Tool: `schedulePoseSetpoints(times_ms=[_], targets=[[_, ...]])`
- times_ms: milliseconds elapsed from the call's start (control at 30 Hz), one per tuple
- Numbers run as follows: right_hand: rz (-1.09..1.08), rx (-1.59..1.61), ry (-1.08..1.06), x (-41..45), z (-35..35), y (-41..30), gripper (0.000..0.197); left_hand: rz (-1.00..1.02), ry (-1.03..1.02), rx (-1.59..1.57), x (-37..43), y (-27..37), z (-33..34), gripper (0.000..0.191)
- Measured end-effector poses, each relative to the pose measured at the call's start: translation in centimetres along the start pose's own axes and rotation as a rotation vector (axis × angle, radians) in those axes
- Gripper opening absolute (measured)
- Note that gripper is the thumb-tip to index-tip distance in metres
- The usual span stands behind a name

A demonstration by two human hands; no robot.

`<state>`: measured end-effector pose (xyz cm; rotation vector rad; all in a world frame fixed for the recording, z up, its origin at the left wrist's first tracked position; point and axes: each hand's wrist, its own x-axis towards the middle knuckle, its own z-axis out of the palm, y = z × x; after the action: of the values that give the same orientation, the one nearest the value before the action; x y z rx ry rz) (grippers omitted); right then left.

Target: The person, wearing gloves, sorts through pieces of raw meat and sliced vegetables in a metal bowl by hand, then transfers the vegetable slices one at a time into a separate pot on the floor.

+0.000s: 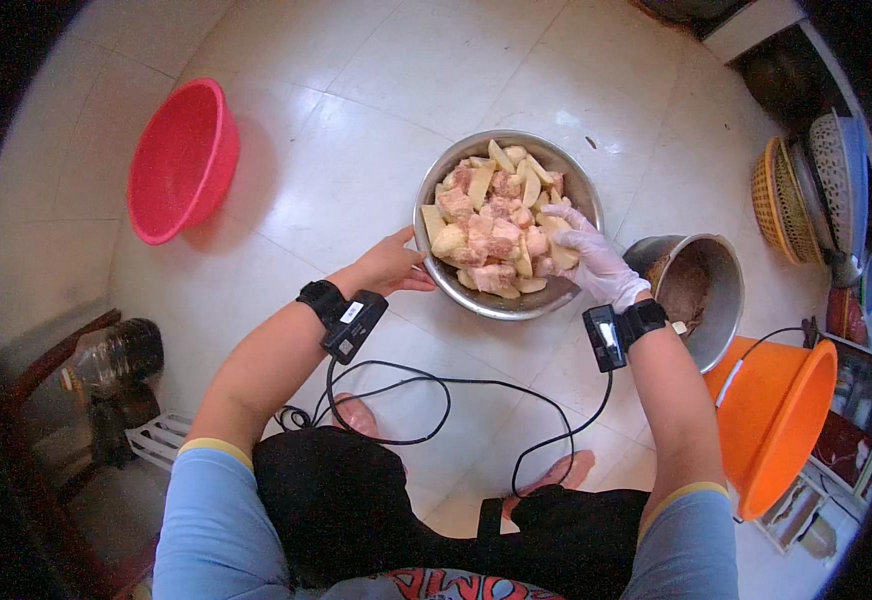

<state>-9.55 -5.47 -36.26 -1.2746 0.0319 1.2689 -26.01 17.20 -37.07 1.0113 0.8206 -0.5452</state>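
A round stainless steel bowl [487, 309] stands on the tiled floor in front of me, heaped with chunks of raw meat [490, 238] and pale potato wedges [482, 182]. My left hand [391, 264] holds the bowl's left side, thumb by the rim and fingers spread low against the outside. Over the bowl's right edge reaches my right hand [589, 251], in a clear plastic glove. Its fingers and thumb curl around potato pieces [565, 256] at the right of the heap; part of the grip is hidden among the food.
A pink plastic basin [184, 161] sits at the left. Right of the bowl are a tilted metal pot [728, 289] with brown residue and an orange tub [773, 405]. Baskets [781, 199] lean at the far right. A black cable [473, 381] loops between my wrist devices, above my feet.
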Motion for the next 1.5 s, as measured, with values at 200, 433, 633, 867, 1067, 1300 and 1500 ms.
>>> schedulePoseSetpoints(times_ms=[200,433,633,867,1067,1300,1500], targets=[[0.010,0.408,-0.221,-4.0,-0.1,-2.6,0.033,-0.053,-0.018,0.054,0.5,-0.2,-0.4,0.049],[0.060,0.451,-0.244,-10.4,1.3,-4.4,0.037,-0.064,0.000,0.137,0.6,-0.2,-0.2,0.052],[-0.321,0.355,-0.015,-17.3,-3.5,-5.8,0.032,-0.195,0.059,0.538,0.7,2.5,0.0,0.028],[-0.187,-0.551,0.546,-14.1,-11.0,-1.4,0.029,-0.117,0.079,0.368,-0.3,1.6,0.8,0.032],[-0.072,-1.521,0.655,-10.4,-8.0,1.0,0.041,-0.117,0.122,0.320,-1.0,1.8,0.9,0.030],[-0.417,-1.182,0.458,-11.8,-12.7,1.6,0.048,-0.122,0.074,0.330,-0.6,2.0,1.7,0.026],[-0.257,-0.527,0.542,-16.4,-4.3,-7.4,0.046,-0.084,0.030,0.291,-0.8,1.2,-0.7,0.024]])
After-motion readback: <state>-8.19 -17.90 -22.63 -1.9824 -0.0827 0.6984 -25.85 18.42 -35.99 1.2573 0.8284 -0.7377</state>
